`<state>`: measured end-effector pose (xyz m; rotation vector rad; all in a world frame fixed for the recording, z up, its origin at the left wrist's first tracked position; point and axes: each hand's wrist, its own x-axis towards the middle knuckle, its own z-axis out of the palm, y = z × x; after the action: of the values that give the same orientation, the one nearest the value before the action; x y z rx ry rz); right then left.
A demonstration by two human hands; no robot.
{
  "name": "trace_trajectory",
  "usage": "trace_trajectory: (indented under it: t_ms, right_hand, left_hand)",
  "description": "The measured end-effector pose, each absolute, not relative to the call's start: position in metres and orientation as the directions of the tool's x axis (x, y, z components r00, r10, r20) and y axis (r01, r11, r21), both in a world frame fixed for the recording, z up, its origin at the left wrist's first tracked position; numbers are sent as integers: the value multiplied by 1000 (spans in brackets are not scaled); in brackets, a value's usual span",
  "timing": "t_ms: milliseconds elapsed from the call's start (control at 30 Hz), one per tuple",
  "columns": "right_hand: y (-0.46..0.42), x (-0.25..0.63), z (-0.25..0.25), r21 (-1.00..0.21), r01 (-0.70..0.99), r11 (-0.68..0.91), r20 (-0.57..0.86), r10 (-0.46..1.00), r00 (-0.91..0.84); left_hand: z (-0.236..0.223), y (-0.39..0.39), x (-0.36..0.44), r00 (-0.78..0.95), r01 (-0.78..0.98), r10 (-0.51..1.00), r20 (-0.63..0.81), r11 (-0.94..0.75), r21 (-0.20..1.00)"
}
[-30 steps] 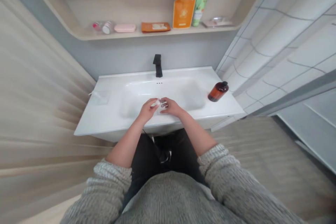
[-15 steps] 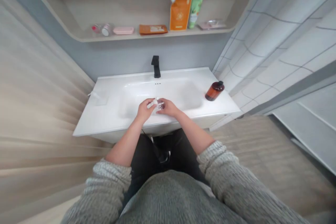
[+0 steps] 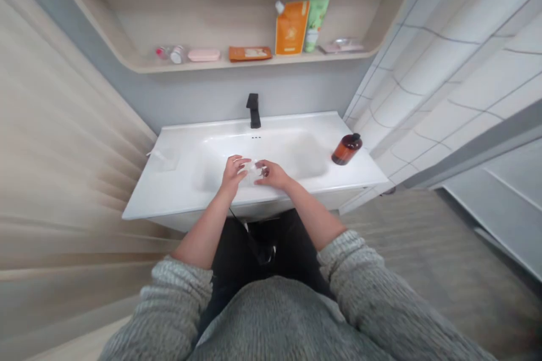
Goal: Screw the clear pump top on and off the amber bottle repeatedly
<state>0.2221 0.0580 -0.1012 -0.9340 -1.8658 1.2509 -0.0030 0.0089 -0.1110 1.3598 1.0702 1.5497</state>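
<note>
Head view: left hand (image 3: 232, 176), right hand (image 3: 271, 175) cupping clear plastic piece (image 3: 254, 168).

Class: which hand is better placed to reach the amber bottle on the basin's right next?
Probably the right hand: it is nearer the amber bottle, on that side of the white basin; the left hand is farther. Both are at a small clear item.

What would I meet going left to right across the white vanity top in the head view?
A clear flat item, left hand, small clear container, right hand, amber bottle with a black cap.
</note>
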Motion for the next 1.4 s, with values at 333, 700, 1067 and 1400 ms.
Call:
trace_trajectory:
  t_ms: [333,700,1067,1400]
  right_hand:
    - [60,221,-103,-936,178,305,173,834,-524]
    - [59,221,-104,-945,151,289,171,834,-525]
    - [59,222,-105,-932,170,320,187,827,-531]
    - [56,222,-99,-945,146,292,175,830,-529]
  left_hand:
    - [-109,7,-5,-30,-39,949,313,-314,949]
    - [-109,9,-4,-54,57,950,307,-304,951]
    - [-110,10,-3,-103,84,937,334,-326,941]
    - [-107,6,-1,-106,60,942,319,-314,948]
